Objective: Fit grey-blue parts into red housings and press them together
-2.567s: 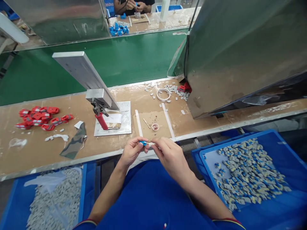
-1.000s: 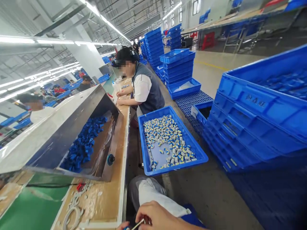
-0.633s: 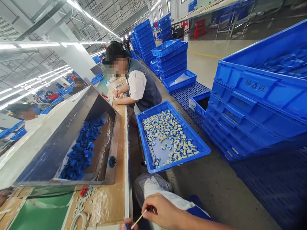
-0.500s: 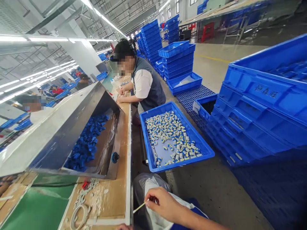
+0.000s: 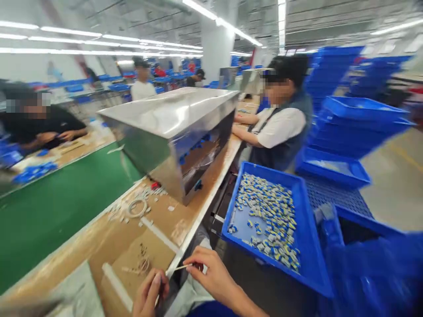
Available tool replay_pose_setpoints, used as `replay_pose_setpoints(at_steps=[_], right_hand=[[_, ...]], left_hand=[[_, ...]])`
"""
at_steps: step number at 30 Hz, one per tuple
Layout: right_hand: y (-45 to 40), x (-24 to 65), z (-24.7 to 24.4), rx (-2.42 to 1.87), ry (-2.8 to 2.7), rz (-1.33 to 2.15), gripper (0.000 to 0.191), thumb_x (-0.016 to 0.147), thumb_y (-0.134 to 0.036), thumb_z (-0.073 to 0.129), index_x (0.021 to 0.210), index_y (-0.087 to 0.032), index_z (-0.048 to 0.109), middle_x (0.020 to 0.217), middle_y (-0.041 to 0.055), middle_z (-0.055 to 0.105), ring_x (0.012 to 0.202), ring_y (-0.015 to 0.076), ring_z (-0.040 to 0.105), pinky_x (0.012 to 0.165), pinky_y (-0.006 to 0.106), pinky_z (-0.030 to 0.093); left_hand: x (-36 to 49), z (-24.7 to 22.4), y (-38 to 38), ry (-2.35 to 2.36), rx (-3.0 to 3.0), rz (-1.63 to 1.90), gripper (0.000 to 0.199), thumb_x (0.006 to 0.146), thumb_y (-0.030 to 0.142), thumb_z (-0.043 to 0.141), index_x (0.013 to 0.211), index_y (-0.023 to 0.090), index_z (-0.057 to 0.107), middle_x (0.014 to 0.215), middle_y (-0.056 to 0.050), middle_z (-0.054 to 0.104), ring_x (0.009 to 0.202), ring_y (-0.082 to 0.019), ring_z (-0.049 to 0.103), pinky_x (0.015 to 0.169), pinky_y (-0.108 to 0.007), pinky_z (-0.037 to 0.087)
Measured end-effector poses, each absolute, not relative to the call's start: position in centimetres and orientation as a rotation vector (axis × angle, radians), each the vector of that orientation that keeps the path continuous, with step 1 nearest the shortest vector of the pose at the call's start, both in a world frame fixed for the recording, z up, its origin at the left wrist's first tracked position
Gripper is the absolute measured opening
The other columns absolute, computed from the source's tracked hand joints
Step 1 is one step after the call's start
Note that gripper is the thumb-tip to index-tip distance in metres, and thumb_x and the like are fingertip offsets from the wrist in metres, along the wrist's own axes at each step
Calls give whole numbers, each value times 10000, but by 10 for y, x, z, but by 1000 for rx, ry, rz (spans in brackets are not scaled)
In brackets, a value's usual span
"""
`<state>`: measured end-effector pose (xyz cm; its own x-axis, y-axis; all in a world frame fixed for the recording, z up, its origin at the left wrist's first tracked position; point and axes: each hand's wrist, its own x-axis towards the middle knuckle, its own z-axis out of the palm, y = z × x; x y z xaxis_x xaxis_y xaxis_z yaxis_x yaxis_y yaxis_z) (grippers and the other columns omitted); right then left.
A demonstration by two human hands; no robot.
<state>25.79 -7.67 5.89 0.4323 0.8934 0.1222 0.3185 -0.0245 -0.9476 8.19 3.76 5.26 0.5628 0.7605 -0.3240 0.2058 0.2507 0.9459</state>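
Note:
My right hand (image 5: 213, 273) is closed in a pinch on a thin pale stick (image 5: 181, 267), held over my lap by the bench edge. It looks like a cotton swab, though its tip is blurred. Left of the stick's end, my left hand (image 5: 150, 290) has its fingers curled together; whatever they hold is hidden. A small tangle of brown strands (image 5: 142, 263) lies on the bench just beyond my left hand. To the right stands a blue tray (image 5: 313, 246) with many small white, blue and yellow parts (image 5: 269, 211).
A metal box (image 5: 148, 154) with blue pieces inside stands on the bench (image 5: 165, 215). A tape roll (image 5: 137, 207) and white scraps lie before it. A green belt (image 5: 66, 211) runs along the left. One co-worker (image 5: 280, 119) sits ahead, and stacked blue crates (image 5: 357, 127) rise at the right.
The view has swung left and levelled, showing more of the bench and belt. My left hand has come fully into view beside the right, which still holds the stick.

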Motion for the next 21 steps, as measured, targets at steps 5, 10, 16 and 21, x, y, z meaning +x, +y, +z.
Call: replay_pose_setpoints(at_steps=[5,10,16,21], right_hand=[[-72,254,46,-1531,-1193,653,276,986,-400,606,963,-212,806,787,43,694,693,154,644,646,239,506],[-49,293,0,-1720,-1122,350,357,999,-455,549,924,-205,793,797,53,726,678,175,655,622,260,504],[17,329,-46,-1870,-1038,129,458,1017,-478,447,929,-160,765,846,97,720,768,212,646,740,327,499],[39,318,-63,-1965,-1026,-55,485,1024,-459,410,972,-140,771,851,117,697,805,247,612,770,370,435]], left_hand=[[72,66,34,904,1505,470,691,860,838,448,611,196,506,596,-11,478,577,-149,423,570,-280,364],[57,79,44,1031,1581,584,681,879,839,382,621,212,450,604,7,430,567,-143,392,555,-280,348],[38,92,62,1169,1700,610,561,898,736,465,786,200,586,679,-9,551,643,-172,518,618,-282,425],[27,98,108,1303,1931,599,440,927,610,477,885,208,650,720,-9,636,665,-186,584,636,-282,452]])
